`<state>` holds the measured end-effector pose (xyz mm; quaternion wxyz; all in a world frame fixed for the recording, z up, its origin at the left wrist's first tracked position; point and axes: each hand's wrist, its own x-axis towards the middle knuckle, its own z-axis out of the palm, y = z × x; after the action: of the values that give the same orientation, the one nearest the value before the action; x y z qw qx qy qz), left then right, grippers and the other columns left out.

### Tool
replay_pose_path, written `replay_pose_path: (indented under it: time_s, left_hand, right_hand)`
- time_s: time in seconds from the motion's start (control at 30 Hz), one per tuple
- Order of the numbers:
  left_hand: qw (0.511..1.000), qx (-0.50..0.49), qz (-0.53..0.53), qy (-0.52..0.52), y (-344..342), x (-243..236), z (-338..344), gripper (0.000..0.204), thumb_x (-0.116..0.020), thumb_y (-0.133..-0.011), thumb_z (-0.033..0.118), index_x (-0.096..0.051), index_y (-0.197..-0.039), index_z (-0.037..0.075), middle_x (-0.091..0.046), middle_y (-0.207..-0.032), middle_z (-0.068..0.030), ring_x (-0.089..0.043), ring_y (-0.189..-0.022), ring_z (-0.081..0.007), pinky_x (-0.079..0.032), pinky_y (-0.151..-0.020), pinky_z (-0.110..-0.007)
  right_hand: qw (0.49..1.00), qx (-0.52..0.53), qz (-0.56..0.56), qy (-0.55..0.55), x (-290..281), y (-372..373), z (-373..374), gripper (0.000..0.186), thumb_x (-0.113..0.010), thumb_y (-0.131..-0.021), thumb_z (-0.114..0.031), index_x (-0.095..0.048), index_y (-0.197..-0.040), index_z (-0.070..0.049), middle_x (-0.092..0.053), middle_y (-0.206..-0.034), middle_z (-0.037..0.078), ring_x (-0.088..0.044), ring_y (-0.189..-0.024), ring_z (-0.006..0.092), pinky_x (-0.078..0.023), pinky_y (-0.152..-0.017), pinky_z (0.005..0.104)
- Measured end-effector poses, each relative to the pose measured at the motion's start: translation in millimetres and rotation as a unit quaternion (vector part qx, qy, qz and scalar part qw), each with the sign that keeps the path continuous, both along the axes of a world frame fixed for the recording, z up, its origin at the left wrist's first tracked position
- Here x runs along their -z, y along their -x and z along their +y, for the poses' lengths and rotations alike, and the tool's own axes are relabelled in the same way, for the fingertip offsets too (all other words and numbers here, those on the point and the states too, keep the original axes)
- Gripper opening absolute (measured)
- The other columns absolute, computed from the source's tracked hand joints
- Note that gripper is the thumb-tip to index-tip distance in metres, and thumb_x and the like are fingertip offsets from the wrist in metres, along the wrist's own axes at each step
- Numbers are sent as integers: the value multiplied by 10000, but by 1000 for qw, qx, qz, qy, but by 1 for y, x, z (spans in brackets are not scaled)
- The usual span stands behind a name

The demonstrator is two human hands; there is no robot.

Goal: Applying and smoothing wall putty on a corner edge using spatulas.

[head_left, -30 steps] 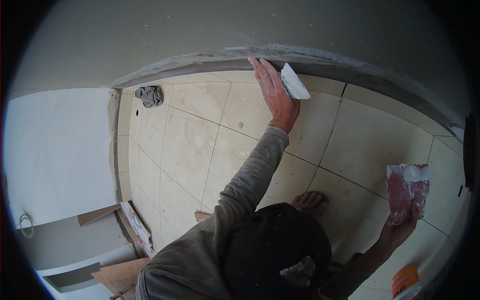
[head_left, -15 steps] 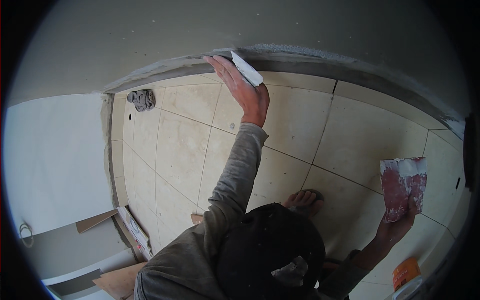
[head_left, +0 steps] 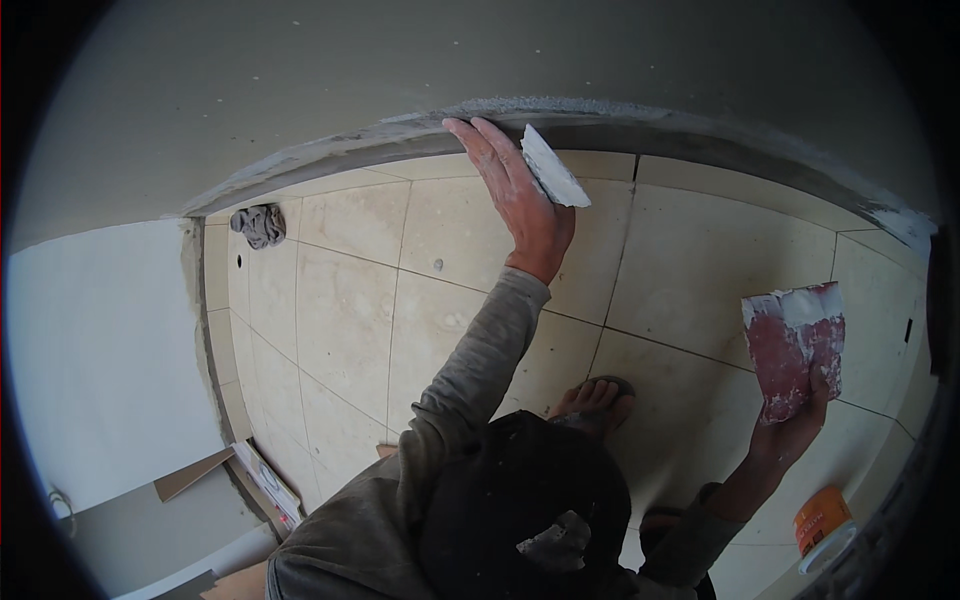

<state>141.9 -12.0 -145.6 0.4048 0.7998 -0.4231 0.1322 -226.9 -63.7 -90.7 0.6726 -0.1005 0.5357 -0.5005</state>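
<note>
My left hand (head_left: 522,205) reaches to the foot of the grey wall (head_left: 400,60). Two fingers stretch toward the rough, part-filled strip (head_left: 420,130) just above the skirting tiles. A putty knife with a wide blade (head_left: 555,170), coated in white filler, sits in this hand along its right side; its handle is hidden by the palm. Off to the right, my right hand (head_left: 795,405) grips a dull red flat plate (head_left: 795,345) by its near end, thumb on top. White filler lies along the plate's far edge, and smears run down its face.
Beige tiles (head_left: 340,310) cover the floor. A crumpled grey rag (head_left: 260,226) lies by the left corner. An orange tub (head_left: 822,520) stands at the lower right. At left are a white panel (head_left: 110,340) and a long flat box (head_left: 265,480). My sandalled foot (head_left: 597,398) is below.
My left hand and the putty knife have shifted right and slightly nearer relative to the wall. The right hand still holds the red plate, now a little higher in view. The whole view has turned slightly.
</note>
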Motion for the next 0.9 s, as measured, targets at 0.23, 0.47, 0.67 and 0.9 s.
replay_pose_path:
  time_s: [0.23, 0.47, 0.67, 0.9]
  left_hand:
    - [985, 120, -73, -95, 41, 14, -23, 878, -646, -900, 217, -134, -1527, -121, 4, -1570, -420, -10, -1479, -563, -92, -1186, -618]
    - [959, 212, -114, -147, 54, 24, -32, 895, -675, -893, 279, -176, -1516, -125, -71, -1570, -414, -69, -1476, -562, -82, -1175, -647]
    - [961, 193, -137, -146, 47, 26, -36, 882, -688, -877, 283, -222, -1504, -127, -124, -1565, -408, -119, -1480, -542, -86, -1181, -636]
    - [940, 258, -91, -204, 57, 31, -12, 800, -676, -889, 193, -260, -1508, -98, -158, -1589, -352, -164, -1481, -514, -179, -1192, -575]
  right_hand:
    - [1000, 2, -16, -13, 1, -11, 5, 433, -606, -946, -169, -492, -1327, 1, -596, -1267, 134, -607, -1153, 261, -500, -997, 421]
    - [1000, 10, -15, 4, 11, -1, 5, 474, -586, -964, -164, -435, -1373, 23, -563, -1316, 152, -575, -1214, 260, -472, -1043, 421]
    - [999, 42, 5, -5, 7, -9, 9, 459, -588, -955, -164, -455, -1355, 21, -582, -1284, 144, -596, -1178, 261, -492, -1013, 419]
    - [997, 69, -5, 26, 10, -22, 19, 396, -608, -940, -117, -515, -1293, 37, -620, -1206, 153, -649, -1080, 249, -537, -938, 409]
